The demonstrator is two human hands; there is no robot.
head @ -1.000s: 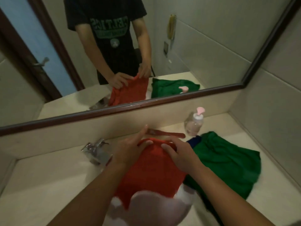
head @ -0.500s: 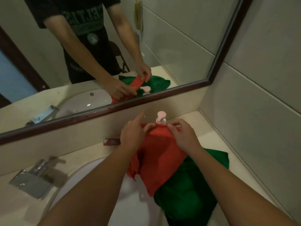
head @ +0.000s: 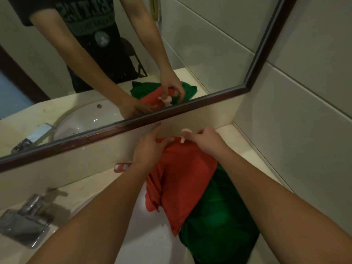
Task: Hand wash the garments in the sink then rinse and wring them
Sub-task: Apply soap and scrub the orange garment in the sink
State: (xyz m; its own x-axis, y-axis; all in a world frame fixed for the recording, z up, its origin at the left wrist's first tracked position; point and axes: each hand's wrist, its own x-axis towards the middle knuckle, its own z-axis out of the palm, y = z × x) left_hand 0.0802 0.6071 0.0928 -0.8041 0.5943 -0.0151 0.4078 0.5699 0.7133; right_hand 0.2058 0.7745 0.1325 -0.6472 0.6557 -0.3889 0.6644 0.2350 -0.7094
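Observation:
A red garment [head: 182, 180] hangs from both hands over the right side of the white sink [head: 152, 237]. My left hand [head: 150, 149] pinches its upper left edge, index finger pointing up. My right hand [head: 207, 142] grips the upper right edge. A green garment [head: 219, 221] lies under and right of the red one, draped from the counter into the basin. The pink pump top of a soap bottle [head: 184, 134] shows just behind the red cloth, between my hands; the bottle's body is hidden.
A chrome tap [head: 24, 221] stands at the left on the beige counter [head: 245, 147]. A red-handled item [head: 122, 166] lies against the back ledge. A dark-framed mirror [head: 133, 122] runs along the back and a tiled wall closes the right side.
Both hands have carried the red garment to the right, away from the tap and partly over the green garment. The view has swung right and down.

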